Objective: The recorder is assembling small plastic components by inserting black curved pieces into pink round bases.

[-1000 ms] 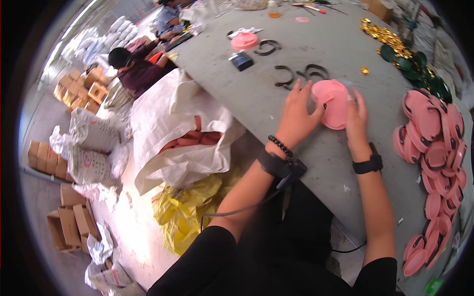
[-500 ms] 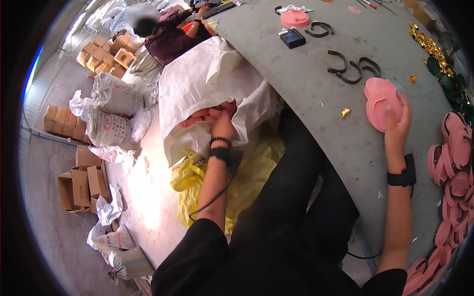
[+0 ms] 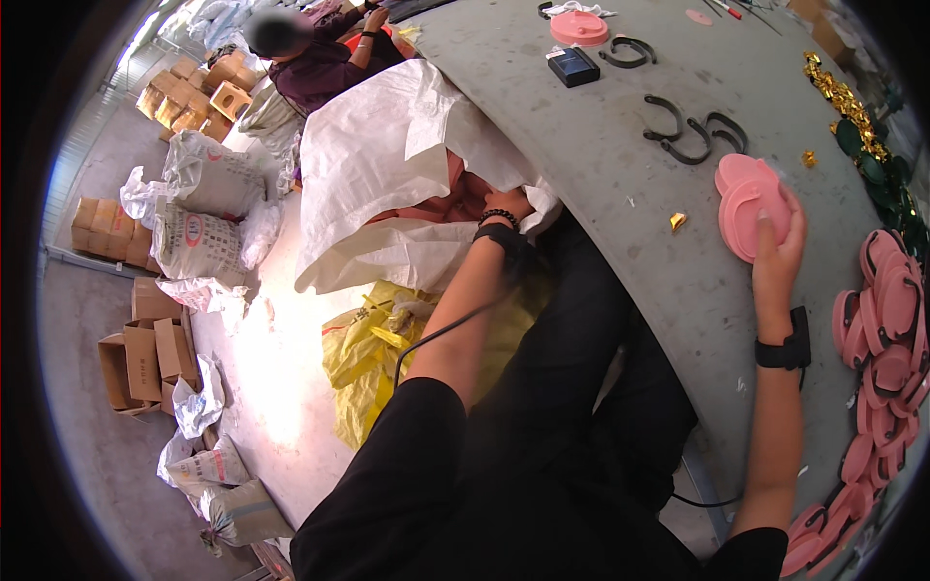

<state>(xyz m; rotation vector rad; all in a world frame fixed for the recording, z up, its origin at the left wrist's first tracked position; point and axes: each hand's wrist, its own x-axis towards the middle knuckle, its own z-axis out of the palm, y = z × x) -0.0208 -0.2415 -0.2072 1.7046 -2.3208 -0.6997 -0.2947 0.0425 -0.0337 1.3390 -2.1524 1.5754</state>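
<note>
My right hand point(image 3: 783, 237) is closed around a few overlapping pink oval plastic pieces point(image 3: 744, 208), thumb on top, just over the grey table. My left hand point(image 3: 511, 201) reaches into the mouth of a white woven sack point(image 3: 363, 145), touching its right rim. Reddish-pink pieces point(image 3: 441, 206) show inside the sack; my left fingers are mostly hidden among them. Left of the held pieces, black curved bands point(image 3: 688, 145) lie on the table.
Joined pink ovals with black bands point(image 3: 891, 320) line the table's right side, below gold and green trim point(image 3: 852, 107). A black box point(image 3: 573, 66) and a pink lid-like piece point(image 3: 579, 27) lie far back. Yellow bag point(image 3: 373, 344), cartons point(image 3: 145, 358) and filled sacks point(image 3: 199, 242) stand left; a co-worker point(image 3: 325, 63) sits beyond.
My left hand has moved right inside the sack, toward its table-side rim, and the sack's mouth has shifted open wider. My right hand keeps its hold on the pink pieces.
</note>
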